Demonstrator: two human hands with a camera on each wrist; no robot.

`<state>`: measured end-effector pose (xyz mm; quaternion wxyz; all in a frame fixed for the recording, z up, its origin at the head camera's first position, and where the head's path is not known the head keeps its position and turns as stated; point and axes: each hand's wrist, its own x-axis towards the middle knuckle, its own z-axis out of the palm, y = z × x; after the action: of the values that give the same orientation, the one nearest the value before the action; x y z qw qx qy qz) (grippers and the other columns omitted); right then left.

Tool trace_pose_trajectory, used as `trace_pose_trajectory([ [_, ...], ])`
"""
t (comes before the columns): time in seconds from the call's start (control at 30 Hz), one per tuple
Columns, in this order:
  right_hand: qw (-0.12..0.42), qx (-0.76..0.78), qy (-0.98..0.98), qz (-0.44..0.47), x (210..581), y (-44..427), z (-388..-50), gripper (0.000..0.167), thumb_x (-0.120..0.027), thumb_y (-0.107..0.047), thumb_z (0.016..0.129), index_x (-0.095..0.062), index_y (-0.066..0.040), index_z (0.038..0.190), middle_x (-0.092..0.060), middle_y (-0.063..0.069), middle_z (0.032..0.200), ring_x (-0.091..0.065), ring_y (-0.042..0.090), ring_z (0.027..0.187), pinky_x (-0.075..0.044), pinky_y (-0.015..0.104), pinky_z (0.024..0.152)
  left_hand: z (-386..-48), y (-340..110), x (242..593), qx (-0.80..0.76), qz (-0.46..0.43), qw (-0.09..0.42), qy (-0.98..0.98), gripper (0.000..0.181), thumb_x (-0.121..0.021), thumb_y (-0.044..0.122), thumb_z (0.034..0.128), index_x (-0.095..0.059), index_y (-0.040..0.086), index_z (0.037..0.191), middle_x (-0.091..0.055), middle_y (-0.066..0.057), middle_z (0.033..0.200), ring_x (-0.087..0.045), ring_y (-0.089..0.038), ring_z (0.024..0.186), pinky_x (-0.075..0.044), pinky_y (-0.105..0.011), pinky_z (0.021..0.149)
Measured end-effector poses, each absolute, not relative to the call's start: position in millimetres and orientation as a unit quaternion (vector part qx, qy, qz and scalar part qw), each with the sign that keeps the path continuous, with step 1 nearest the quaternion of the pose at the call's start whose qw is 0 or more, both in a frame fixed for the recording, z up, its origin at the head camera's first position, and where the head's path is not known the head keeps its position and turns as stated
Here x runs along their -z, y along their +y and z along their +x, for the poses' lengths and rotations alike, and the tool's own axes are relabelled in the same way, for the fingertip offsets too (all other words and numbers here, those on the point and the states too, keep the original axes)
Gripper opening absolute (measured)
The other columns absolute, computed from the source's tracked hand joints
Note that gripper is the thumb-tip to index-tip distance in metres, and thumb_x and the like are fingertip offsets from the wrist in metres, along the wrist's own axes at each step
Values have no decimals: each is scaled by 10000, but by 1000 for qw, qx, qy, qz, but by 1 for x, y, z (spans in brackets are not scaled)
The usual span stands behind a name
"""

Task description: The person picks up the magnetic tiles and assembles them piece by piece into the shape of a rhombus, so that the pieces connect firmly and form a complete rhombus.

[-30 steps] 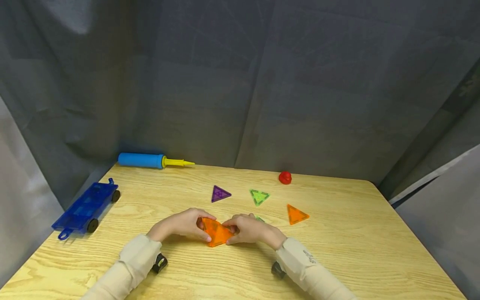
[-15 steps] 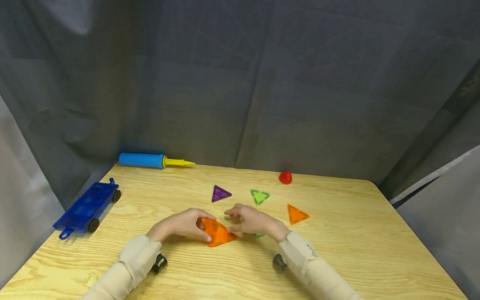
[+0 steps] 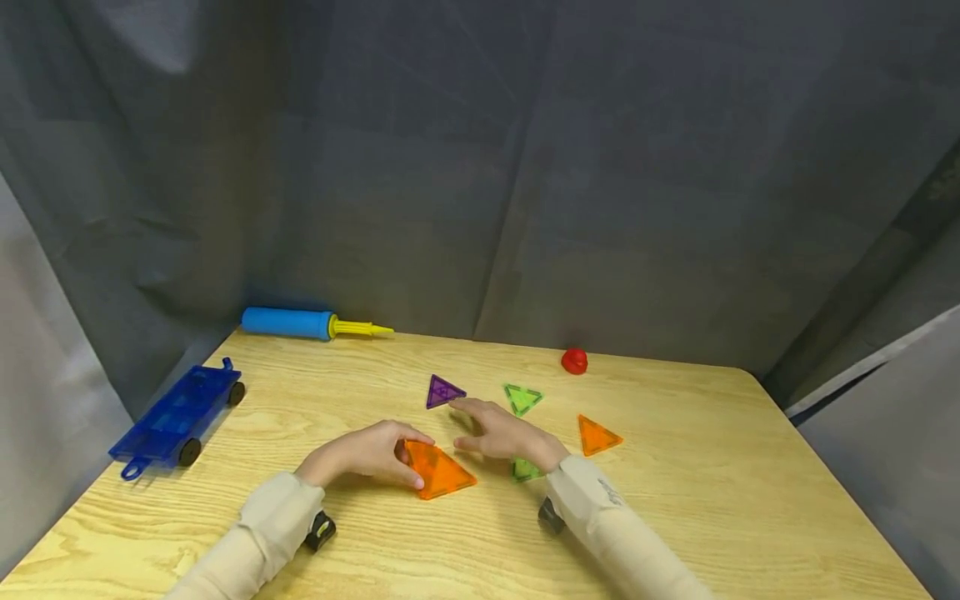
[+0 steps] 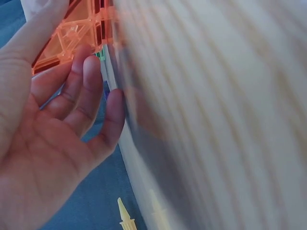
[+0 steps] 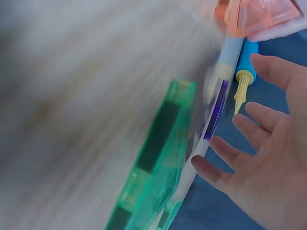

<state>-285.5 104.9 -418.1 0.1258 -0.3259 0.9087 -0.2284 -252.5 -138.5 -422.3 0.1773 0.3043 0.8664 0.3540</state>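
In the head view my left hand (image 3: pixel 367 452) grips the left side of an orange translucent magnetic-tile shape (image 3: pixel 444 475), built up from triangles, on the wooden table. Its thumb lies on the near side, as the left wrist view also shows. My right hand (image 3: pixel 501 431) reaches over the table with fingers extended, holding nothing. Its fingertips are close to a purple triangle tile (image 3: pixel 444 392); whether they touch it I cannot tell. One green triangle tile (image 3: pixel 522 398) lies beyond the right hand. Another green tile (image 3: pixel 527 471), partly hidden, sits beneath that wrist.
A loose orange triangle tile (image 3: pixel 597 436) lies to the right. A small red rounded object (image 3: pixel 574 361) is near the back edge. At the left stand a blue wheeled toy car base (image 3: pixel 176 417) and, behind it, a blue-and-yellow hand pump (image 3: pixel 288 322). Grey curtains (image 3: pixel 637 192) enclose the table.
My right hand has let go of the orange tile shape and moved away from me, its fingers stretching toward the purple triangle. The left hand keeps its grip in place.
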Motion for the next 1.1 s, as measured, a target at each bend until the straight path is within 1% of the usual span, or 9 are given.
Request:
trace_pose_trajectory([
  [0.1,130,231,911,-316,418,104,-292,628,-581,-302,950,-327,-72,1476,-324,146,1509,-293,358,1378,-245,530,1112,-254,-138,423,-348,308,173,868,597,-797,273,773,-590,19,1272,-580,24,911,-511,-101,762,-452,-226,679],
  [0.23,132,233,911,-313,420,101,-299,622,-584,-291,947,-337,-60,1469,-337,153,1501,-310,351,1372,-264,511,1110,-254,-138,423,-342,310,171,870,603,-798,277,770,-591,11,1269,-578,30,881,-507,-88,739,-451,-218,665],
  [0.33,128,229,911,-317,422,98,-304,618,-589,-282,941,-350,-49,1461,-357,150,1491,-329,338,1367,-271,482,1115,-254,-138,423,-344,306,175,870,603,-796,279,772,-588,20,1275,-570,30,884,-504,-94,745,-446,-221,666],
  [0.53,131,219,913,-317,422,92,-310,621,-602,-277,934,-361,-41,1455,-376,147,1482,-352,328,1358,-287,470,1110,-253,-138,423,-348,298,178,871,596,-795,281,775,-589,39,1279,-571,28,900,-510,-112,772,-443,-233,679],
  [0.63,139,206,920,-303,419,90,-311,617,-598,-299,936,-363,-78,1463,-378,117,1488,-357,309,1358,-294,472,1107,-253,-138,423,-350,297,178,871,597,-793,276,777,-586,36,1282,-570,25,896,-509,-116,773,-442,-236,680],
  [0.77,148,183,929,-285,417,88,-311,602,-579,-339,944,-373,-121,1466,-386,81,1489,-360,314,1352,-280,522,1098,-253,-138,421,-349,295,179,871,599,-793,274,777,-584,34,1285,-562,26,876,-498,-106,755,-433,-226,665],
  [0.9,155,170,934,-272,418,87,-311,599,-570,-360,946,-374,-141,1468,-381,65,1494,-345,325,1354,-270,548,1092,-252,-138,420,-350,301,177,869,592,-795,262,775,-588,25,1277,-563,30,865,-494,-91,732,-431,-214,650],
  [1.1,158,183,929,-282,419,90,-310,594,-576,-313,949,-373,-91,1462,-382,95,1489,-346,302,1366,-288,477,1108,-252,-137,422,-353,303,177,867,588,-795,258,776,-589,23,1274,-563,36,830,-489,-78,707,-430,-211,638],
])
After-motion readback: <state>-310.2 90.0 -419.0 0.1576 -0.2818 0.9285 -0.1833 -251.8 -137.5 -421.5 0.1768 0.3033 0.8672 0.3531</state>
